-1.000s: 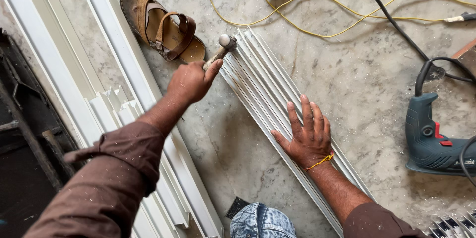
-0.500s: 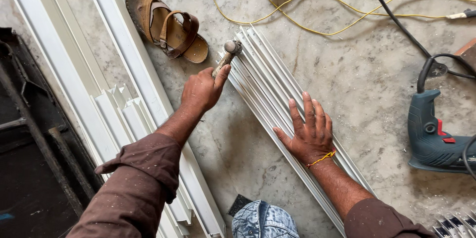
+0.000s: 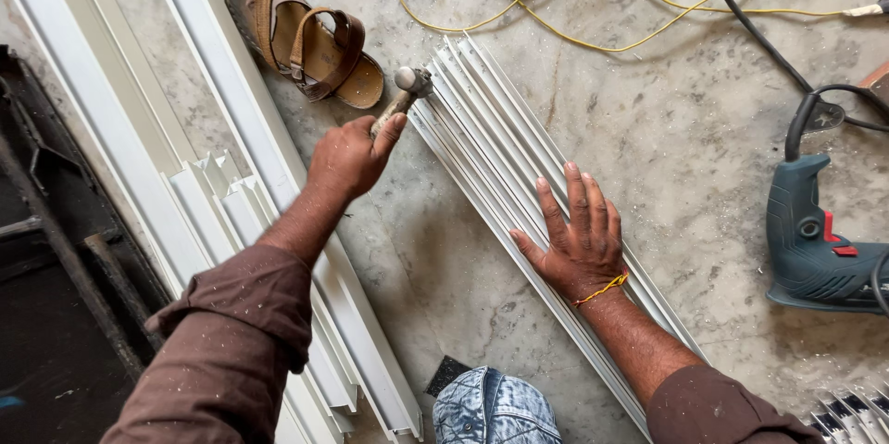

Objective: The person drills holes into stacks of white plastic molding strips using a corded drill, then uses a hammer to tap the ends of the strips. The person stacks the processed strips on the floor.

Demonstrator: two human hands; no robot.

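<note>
My left hand (image 3: 350,157) grips the wooden handle of a small hammer (image 3: 408,86). Its metal head sits at the upper end of a bundle of white plastic strips (image 3: 482,120) lying diagonally on the stone floor. My right hand (image 3: 576,238) lies flat on the same bundle lower down, fingers spread, pressing on it. A yellow thread is tied around that wrist. Both arms wear brown sleeves.
A brown sandal (image 3: 306,37) lies just left of the hammer. More white channel pieces (image 3: 231,194) lie along the left, beside a dark metal frame (image 3: 56,250). A teal electric drill (image 3: 815,240) with black cord sits right; yellow wire (image 3: 574,9) runs along the top.
My left hand and the hammer shifted slightly down and right toward the strips' end. The right hand stayed flat on the bundle.
</note>
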